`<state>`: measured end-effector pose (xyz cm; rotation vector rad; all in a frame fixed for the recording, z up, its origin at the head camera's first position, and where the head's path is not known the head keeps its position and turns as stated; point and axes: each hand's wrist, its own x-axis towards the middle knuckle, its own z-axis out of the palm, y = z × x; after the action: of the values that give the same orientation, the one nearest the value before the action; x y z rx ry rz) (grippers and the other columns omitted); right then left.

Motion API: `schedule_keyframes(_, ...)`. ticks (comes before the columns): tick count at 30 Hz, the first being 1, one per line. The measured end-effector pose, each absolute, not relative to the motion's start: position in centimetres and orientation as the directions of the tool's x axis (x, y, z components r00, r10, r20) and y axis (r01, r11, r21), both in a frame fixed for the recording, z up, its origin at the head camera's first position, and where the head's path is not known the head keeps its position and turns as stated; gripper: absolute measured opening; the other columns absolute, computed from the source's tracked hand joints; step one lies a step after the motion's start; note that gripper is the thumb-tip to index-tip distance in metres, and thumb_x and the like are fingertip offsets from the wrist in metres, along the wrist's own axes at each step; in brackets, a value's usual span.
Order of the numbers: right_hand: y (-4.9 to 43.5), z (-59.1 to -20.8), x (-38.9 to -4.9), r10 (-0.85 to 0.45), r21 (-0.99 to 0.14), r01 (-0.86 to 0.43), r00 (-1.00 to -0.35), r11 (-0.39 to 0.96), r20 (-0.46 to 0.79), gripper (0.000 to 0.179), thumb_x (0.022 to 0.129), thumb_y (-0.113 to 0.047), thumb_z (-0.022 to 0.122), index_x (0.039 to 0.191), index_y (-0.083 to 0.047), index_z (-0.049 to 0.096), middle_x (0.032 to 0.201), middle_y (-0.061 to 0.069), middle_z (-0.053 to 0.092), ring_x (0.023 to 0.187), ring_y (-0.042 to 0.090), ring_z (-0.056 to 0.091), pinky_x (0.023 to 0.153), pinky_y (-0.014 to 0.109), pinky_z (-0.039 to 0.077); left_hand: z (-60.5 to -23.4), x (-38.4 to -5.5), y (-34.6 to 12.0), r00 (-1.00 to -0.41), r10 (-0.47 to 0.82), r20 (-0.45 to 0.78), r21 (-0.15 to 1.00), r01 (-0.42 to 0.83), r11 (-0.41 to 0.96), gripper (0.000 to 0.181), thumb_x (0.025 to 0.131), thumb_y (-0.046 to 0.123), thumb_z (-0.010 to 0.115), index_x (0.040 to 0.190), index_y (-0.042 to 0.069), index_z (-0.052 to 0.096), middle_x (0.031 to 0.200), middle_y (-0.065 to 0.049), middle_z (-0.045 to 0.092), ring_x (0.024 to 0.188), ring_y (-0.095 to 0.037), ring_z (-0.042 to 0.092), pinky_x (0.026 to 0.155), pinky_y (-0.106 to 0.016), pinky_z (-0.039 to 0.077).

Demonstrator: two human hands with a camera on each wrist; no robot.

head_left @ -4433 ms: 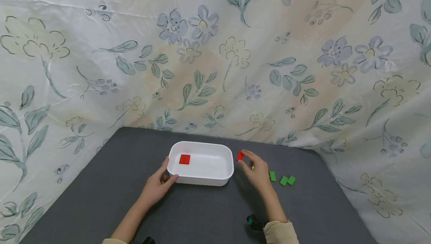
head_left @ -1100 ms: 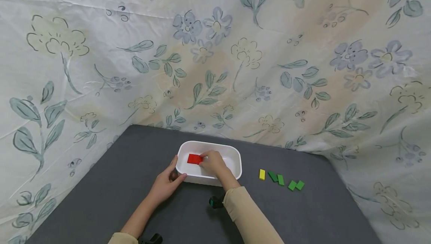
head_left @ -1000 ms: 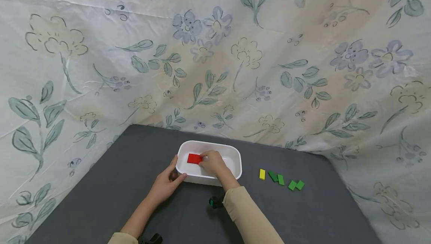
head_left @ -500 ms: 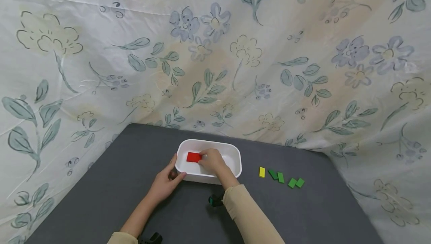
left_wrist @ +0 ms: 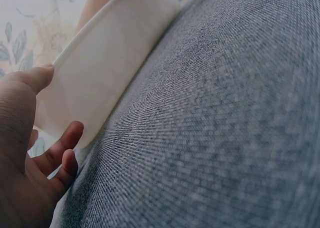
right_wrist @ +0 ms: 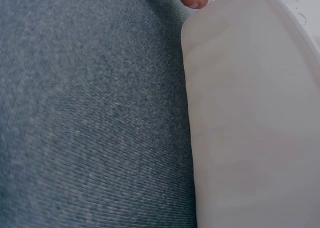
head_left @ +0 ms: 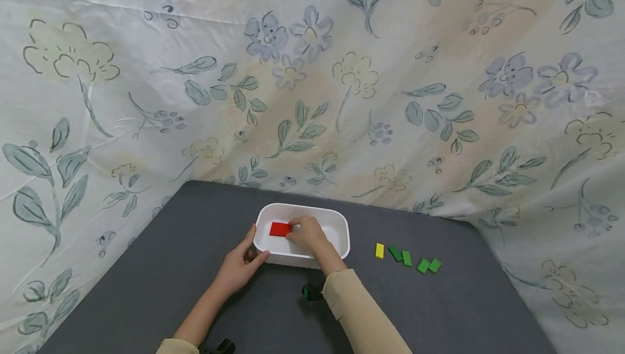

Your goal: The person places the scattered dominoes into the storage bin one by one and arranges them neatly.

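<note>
A white plastic box [head_left: 288,258] stands on the dark cloth. My left hand [head_left: 235,268] grips its left end, thumb at the near rim; in the left wrist view the thumb of that left hand [left_wrist: 22,138] lies on the rim and some fingers curl loosely beside the wall. Inside the box, red blocks [head_left: 278,229] lie flat and side by side. With thumb and fingertips my right hand [head_left: 310,236] pinches the right end of this red patch, partly covering it. In the right wrist view the box wall [right_wrist: 250,112] hides the right hand and the blocks.
Right of the box lie a yellow block [head_left: 379,251], a pair of green blocks [head_left: 406,258] and another green pair [head_left: 423,266]. The dark cloth [head_left: 454,310] covers the table. A floral curtain [head_left: 312,99] hangs behind and at the sides.
My right hand has carried a red block from right of the box into it, beside the red one there. During the last second both hands stay almost still; the view shifts slightly.
</note>
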<state>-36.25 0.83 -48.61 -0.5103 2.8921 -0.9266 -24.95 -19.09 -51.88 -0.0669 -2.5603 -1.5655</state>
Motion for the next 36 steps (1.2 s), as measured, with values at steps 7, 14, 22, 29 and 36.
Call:
schedule_keyframes(7,1.2,-48.3,-36.1,-0.345,-0.572,-0.334,-0.934,0.749,0.093,0.036,0.095,-0.015,0.078,0.13,-0.006,0.076,0.134,0.013,0.072,0.129,0.034,0.062,0.113,0.051,0.046,-51.9,-24.8,-18.9,-0.99,-0.03,0.141,0.887,0.113,0.447,0.09,0.097,0.033,0.08,0.168,0.011,0.029,0.104,-0.008,0.06,0.079,-0.016,0.05,0.066,-0.025,0.044)
schedule_keyframes(14,2.1,-47.0,-35.5,-0.391,-0.553,-0.442,-0.895,0.707,0.216,0.034,0.098,-0.02,0.077,0.13,-0.008,0.076,0.125,0.009,0.076,0.083,0.02,0.063,0.076,0.034,0.054,-52.0,-24.6,-18.8,-0.99,-0.026,0.137,0.887,0.111,0.448,0.09,0.097,0.035,0.079,0.168,0.012,0.029,0.094,-0.005,0.057,0.077,-0.015,0.05,0.066,-0.026,0.043)
schedule_keyframes(22,4.8,-45.9,-33.6,-0.488,-0.445,-0.62,-0.784,0.646,0.384,0.035,0.1,-0.016,0.074,0.132,-0.004,0.074,0.13,0.01,0.075,0.084,0.022,0.064,0.076,0.031,0.054,-51.9,-24.6,-18.9,-0.991,-0.047,0.128,0.887,0.093,0.451,0.091,0.097,0.034,0.079,0.169,0.013,0.028,0.098,-0.006,0.062,0.079,-0.017,0.052,0.065,-0.026,0.044)
schedule_keyframes(29,10.0,-45.8,-31.2,-0.443,-0.39,-0.636,-0.758,0.666,0.48,0.037,0.096,-0.012,0.079,0.133,-0.006,0.074,0.133,0.008,0.073,0.097,0.024,0.069,0.08,0.039,0.058,-52.0,-24.5,-18.7,-0.99,-0.046,0.133,0.892,0.099,0.441,0.091,0.096,0.033,0.08,0.168,0.011,0.029,0.106,-0.008,0.065,0.079,-0.017,0.053,0.063,-0.026,0.045)
schedule_keyframes(36,16.4,-46.3,-30.0,-0.339,-0.354,-0.631,-0.714,0.69,0.612,0.037,0.093,-0.008,0.082,0.129,-0.006,0.076,0.128,0.011,0.075,0.09,0.025,0.066,0.073,0.039,0.056,-52.1,-24.7,-18.9,-0.989,-0.035,0.142,0.89,0.112,0.443,0.09,0.097,0.033,0.08,0.168,0.011,0.028,0.144,-0.016,0.061,0.081,-0.017,0.055,0.064,-0.025,0.046)
